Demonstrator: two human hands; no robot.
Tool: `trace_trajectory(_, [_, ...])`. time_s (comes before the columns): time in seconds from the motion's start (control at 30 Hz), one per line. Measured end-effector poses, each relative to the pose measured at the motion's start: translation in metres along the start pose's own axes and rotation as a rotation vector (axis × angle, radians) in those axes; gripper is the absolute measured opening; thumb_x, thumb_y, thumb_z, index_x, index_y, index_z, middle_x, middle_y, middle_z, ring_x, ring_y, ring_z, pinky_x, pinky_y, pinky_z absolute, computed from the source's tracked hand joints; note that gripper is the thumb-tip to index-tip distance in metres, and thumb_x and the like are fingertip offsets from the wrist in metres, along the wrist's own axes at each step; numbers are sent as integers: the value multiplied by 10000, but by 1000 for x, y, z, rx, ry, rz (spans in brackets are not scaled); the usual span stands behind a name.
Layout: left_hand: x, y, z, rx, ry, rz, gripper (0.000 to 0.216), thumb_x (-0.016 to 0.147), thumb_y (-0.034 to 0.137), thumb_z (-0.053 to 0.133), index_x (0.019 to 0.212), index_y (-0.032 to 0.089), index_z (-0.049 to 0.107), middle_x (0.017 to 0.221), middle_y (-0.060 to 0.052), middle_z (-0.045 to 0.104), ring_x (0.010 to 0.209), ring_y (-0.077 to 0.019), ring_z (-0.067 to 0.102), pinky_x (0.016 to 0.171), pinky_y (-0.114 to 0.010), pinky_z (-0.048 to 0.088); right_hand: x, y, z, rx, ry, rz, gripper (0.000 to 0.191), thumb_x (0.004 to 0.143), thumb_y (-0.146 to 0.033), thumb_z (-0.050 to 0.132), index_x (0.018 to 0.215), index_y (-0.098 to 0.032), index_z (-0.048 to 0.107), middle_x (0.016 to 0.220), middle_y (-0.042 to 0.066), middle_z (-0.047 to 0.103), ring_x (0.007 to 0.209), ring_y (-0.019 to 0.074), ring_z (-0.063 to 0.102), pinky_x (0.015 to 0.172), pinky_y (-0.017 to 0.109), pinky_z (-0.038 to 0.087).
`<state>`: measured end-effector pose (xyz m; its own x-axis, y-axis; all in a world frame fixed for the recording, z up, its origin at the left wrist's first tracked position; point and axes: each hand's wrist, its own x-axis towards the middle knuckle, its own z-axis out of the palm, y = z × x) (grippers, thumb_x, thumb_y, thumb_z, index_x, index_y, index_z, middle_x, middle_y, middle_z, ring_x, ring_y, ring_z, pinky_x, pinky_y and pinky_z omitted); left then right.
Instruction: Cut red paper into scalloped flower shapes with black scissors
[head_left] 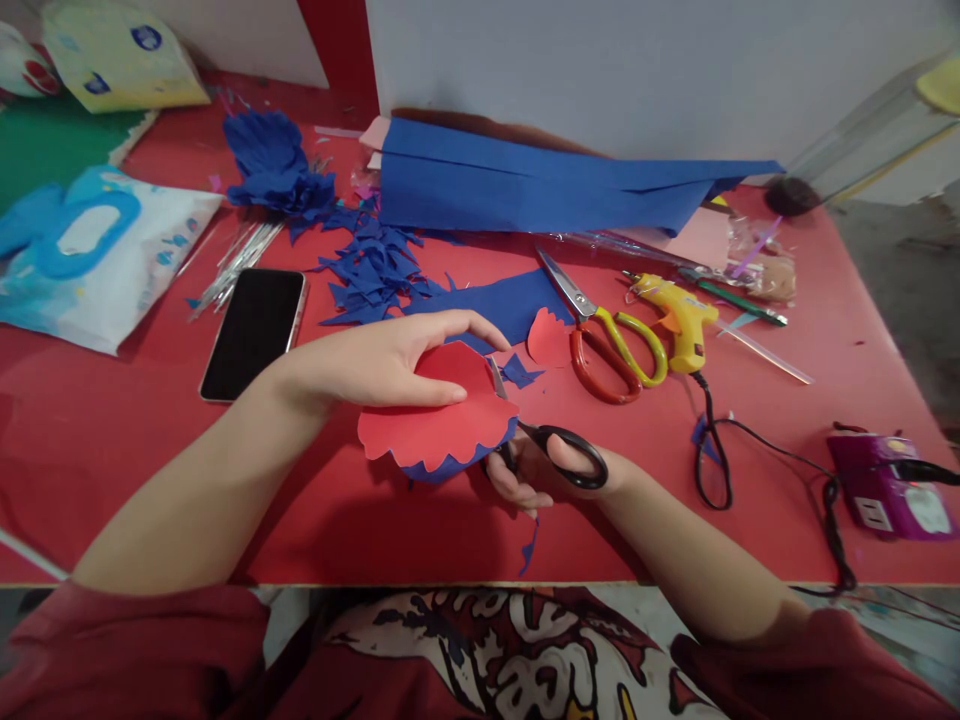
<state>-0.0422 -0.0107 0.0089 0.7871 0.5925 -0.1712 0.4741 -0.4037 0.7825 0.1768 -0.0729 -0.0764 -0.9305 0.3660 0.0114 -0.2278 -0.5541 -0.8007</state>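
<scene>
My left hand (409,360) grips a red scalloped paper shape (431,425) that lies over blue paper (450,467), with the thumb on top. In my right hand (525,475) are black-handled scissors (592,465), fingers through the loops. Their blades meet the right edge of the stacked papers, one blade showing above the red sheet. A thin blue scrap (529,548) hangs just below my right hand. Beyond the papers lie a small red paper petal (549,338) and a blue offcut (519,372).
Larger scissors (607,340) with red and yellow handles lie beside a yellow glue gun (679,315). Its cord runs towards a purple box (889,485). A phone (255,335), cut blue pieces (375,265), folded blue sheets (525,180) and a wipes pack (105,250) surround the work.
</scene>
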Motion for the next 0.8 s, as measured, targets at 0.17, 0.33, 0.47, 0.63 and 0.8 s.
trace_trajectory(0.17, [2,-4,4,-84,67,27,339,763,178,512,1091,206,431,1234,-45,480,1122,-181,460,963,-270,351,1,0,1,37,27,-24,535,820,-672,414,762,-143,461,601,-62,383,396,39,297,439,219,368])
trace_trajectory(0.33, [3,-11,8,-173,148,66,235,770,223,551,928,229,377,1035,-20,458,884,-125,476,780,-223,423,2,-1,2,65,28,-44,524,826,-663,420,765,-144,457,595,-66,373,394,39,279,425,207,340])
trace_trajectory(0.47, [4,-8,7,-284,125,96,138,758,144,539,697,188,424,771,29,508,718,-90,483,717,-206,415,2,0,2,71,31,-59,522,829,-660,419,764,-143,454,590,-69,367,387,37,274,424,206,340])
trace_trajectory(0.63, [3,-4,2,-330,31,54,178,763,93,511,678,181,640,671,50,632,650,-80,578,683,-182,429,2,0,1,80,13,-45,529,830,-660,417,765,-137,458,599,-62,371,396,39,273,421,209,333])
trace_trajectory(0.8, [1,-4,-2,-311,-7,59,210,758,89,542,772,199,720,797,37,720,703,-92,639,687,-167,452,1,-2,2,72,-19,-36,525,840,-649,410,749,-135,462,603,-54,379,400,38,276,426,212,341])
